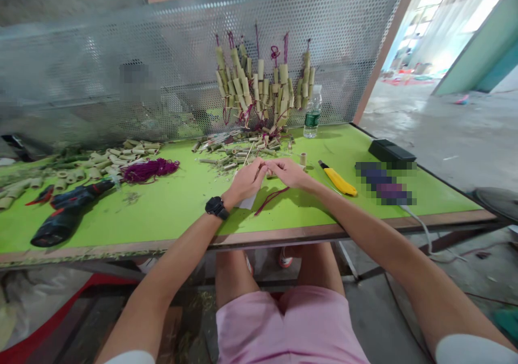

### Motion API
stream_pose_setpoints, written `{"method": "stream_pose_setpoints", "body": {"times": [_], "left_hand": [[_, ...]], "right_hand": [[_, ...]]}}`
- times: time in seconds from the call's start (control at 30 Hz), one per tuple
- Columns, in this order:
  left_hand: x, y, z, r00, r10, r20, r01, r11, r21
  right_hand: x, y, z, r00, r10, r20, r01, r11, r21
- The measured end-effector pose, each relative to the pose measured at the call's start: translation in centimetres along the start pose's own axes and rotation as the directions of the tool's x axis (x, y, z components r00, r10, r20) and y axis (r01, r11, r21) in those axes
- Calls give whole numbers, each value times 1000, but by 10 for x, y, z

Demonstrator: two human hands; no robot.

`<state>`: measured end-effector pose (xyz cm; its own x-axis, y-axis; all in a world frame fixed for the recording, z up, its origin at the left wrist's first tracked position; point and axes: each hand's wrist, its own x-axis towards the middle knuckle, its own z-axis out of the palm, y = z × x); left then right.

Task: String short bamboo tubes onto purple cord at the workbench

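The head view shows the left hand (247,179) and right hand (288,173) with fingertips pinched closed together; what they grip is hidden. The thin dark-red cord (270,197) trails beside the right wrist on the lime-green tabletop (194,213), left of the yellow plastic-handled cutter (340,180).
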<state>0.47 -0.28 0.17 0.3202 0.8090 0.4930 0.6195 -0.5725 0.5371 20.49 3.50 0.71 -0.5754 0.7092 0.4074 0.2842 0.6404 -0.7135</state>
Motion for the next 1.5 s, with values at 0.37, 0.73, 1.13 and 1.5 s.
{"method": "stream_pose_setpoints", "body": {"times": [0.37, 0.73, 1.13, 1.5], "left_hand": [[1, 4, -1, 994, 58, -90, -62, 997, -38], [4, 3, 1, 987, -46, -156, 29, 993, -111], [2, 1, 4, 994, -106, -25, 93, 945, -314], [10, -28, -14, 992, -23, -120, 7, 991, -133]], "right_hand": [[0, -1, 1, 999, 39, -8, -39, 998, 56], [4, 10, 2, 990, 10, -137, 16, 981, 192], [1, 3, -7, 982, -29, -185, 38, 998, 48], [1, 3, -10, 983, 20, -180, -18, 1000, 9]]}}
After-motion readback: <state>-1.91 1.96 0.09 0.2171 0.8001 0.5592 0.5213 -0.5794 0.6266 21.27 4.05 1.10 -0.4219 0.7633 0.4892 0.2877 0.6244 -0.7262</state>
